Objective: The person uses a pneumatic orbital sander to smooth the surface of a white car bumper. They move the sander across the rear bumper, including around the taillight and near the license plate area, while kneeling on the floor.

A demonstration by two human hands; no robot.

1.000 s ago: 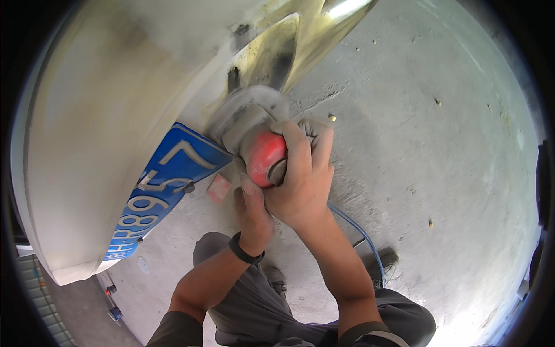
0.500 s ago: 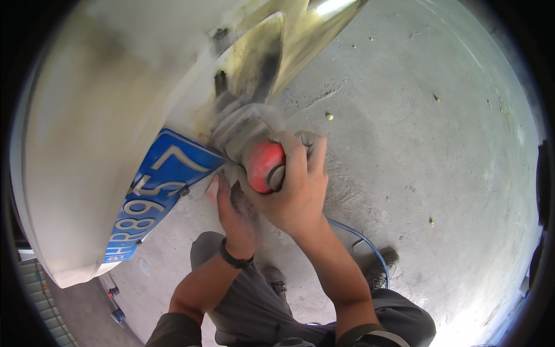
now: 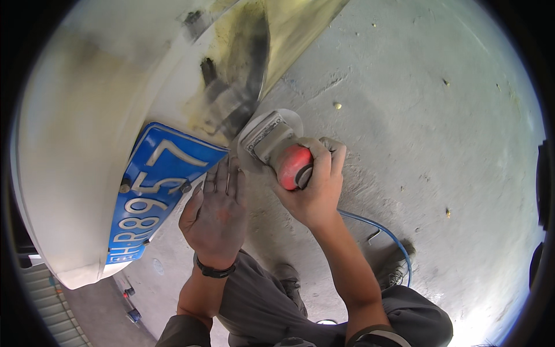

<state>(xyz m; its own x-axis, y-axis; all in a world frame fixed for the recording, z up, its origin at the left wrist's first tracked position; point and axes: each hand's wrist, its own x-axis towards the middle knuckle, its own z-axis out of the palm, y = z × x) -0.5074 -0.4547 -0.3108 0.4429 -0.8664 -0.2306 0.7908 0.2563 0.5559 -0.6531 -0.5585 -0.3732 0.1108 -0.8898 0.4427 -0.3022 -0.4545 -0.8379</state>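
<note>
My right hand [image 3: 315, 188] grips a round air sander [image 3: 276, 144] with a grey body and a red cap, its disc just off the lower edge of a white car bumper [image 3: 104, 104]. A dark, yellowish sanded patch [image 3: 237, 87] marks the bumper above the disc. My left hand [image 3: 217, 214] is flat and dusty, fingers spread, resting by the bumper's lower edge beside a blue licence plate [image 3: 153, 194]. It holds nothing. A black band circles the left wrist.
A blue air hose [image 3: 381, 231] runs from the sander behind my right forearm over the grey concrete floor [image 3: 428, 115]. My knees and shoes are below the hands. Small pebbles dot the floor.
The sander has come down and right, off the sanded patch. My left hand let go of the sander and now lies open beside the licence plate.
</note>
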